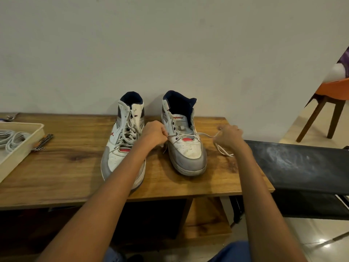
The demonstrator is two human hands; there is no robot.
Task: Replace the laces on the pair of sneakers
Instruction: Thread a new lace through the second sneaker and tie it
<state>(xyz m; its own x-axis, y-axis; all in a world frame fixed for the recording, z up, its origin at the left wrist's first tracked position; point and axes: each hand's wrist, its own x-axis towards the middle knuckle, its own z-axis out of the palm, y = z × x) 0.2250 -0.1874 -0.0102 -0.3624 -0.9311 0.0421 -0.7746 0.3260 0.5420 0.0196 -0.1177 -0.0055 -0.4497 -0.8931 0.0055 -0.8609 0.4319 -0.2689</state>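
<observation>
Standing on one wooden bench [75, 174]: two sneakers, left sneaker [123, 142] fully laced, right sneaker [186, 146] nearly unlaced. One white lace [204, 134] spans its lowest eyelets, each end pinched, left hand [154, 134] and right hand [229, 137] flanking it.

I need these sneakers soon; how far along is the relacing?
Done: nothing finished yet. In hand: left hand and right hand pull a lace through the right sneaker's lowest eyelets. Left: its upper eyelets, then the left sneaker, fully laced.
</observation>
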